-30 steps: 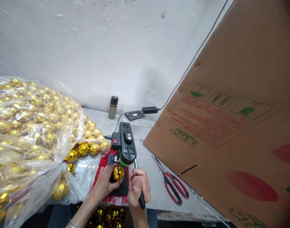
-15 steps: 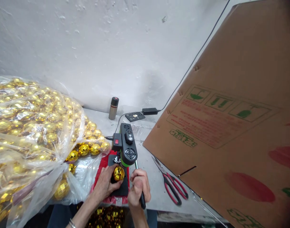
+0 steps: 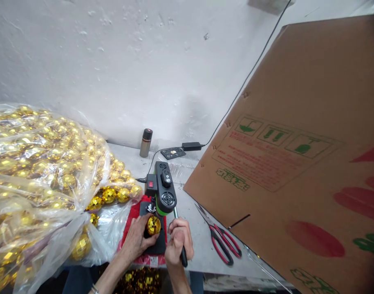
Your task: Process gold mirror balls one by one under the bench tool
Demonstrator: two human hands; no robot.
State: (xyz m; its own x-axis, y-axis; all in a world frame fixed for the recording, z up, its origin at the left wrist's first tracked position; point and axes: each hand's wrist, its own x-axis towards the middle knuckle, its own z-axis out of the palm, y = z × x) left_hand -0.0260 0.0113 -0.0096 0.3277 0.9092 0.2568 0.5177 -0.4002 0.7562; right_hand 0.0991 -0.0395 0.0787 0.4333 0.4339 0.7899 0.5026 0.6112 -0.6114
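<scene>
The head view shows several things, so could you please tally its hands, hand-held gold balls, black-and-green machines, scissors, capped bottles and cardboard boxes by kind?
Hands (left hand, right hand): 2
Hand-held gold ball: 1
Black-and-green machine: 1
Scissors: 1 pair
Capped bottle: 1
Cardboard box: 1
Total: 7

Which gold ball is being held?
The gold ball at the black machine, gripped by the left hand; the others, like those in the clear bag, are in neither hand.
</scene>
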